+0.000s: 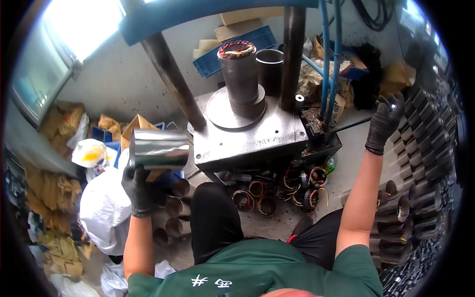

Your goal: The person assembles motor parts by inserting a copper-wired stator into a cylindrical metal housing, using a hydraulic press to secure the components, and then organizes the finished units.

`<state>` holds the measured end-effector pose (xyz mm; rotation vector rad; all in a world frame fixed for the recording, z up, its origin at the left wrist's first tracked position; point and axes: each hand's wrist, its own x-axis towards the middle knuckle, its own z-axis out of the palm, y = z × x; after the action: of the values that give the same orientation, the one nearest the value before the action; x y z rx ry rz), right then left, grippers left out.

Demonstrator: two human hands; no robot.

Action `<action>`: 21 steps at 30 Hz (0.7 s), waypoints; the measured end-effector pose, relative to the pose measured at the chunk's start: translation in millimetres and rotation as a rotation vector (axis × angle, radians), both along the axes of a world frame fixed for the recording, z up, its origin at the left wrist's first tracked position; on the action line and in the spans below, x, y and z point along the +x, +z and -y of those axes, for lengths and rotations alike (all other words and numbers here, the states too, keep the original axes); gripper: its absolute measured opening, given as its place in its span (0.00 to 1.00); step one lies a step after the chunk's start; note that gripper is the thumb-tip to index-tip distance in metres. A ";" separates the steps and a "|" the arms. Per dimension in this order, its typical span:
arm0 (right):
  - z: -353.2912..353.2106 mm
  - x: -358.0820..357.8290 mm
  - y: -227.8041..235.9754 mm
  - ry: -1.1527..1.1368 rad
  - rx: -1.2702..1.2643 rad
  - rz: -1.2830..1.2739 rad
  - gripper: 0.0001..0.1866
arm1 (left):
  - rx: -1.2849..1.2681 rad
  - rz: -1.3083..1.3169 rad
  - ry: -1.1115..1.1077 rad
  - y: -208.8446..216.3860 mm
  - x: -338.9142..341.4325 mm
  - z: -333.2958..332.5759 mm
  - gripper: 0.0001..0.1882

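Note:
My left hand [137, 190], in a dark glove, grips a shiny open metal cylinder [159, 149] by its lower edge, holding it on its side left of the press table. My gloved right hand [386, 121] reaches out to the right, its fingers curled about the end of a thin dark lever [354, 124] that runs from the press. On the press table [247, 143] a grey metal cylinder [238, 74] stands upright on a round base [220, 111]. A wound stator with red and yellow wires [236, 49] shows in its top.
Two steel posts [173, 81] and a blue crossbar [213, 17] frame the press. Several wound stators [267, 205] lie on the floor below. Rows of metal cylinders [396, 210] are stacked at the right. A white sack [104, 210] and cartons stand at the left.

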<state>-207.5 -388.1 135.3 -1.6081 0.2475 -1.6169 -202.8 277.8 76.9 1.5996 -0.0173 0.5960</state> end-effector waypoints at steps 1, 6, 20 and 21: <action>-1.5 1.7 0.9 -0.017 0.023 0.007 0.30 | -0.076 0.056 -0.096 17.7 15.3 19.4 0.22; 9.9 5.0 -8.3 -0.008 0.009 0.105 0.27 | -0.226 0.283 -0.304 83.8 103.2 100.3 0.08; -0.4 3.5 -0.1 -0.190 -0.008 0.091 0.18 | -0.013 0.369 -0.302 160.0 225.2 220.4 0.12; 0.0 0.5 2.9 -0.235 -0.049 0.058 0.16 | 0.011 0.383 -0.304 166.6 230.1 226.6 0.10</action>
<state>-207.0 -388.1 138.1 -1.6141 0.3810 -1.8577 27.3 51.2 243.6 1.4361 -0.5404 0.6534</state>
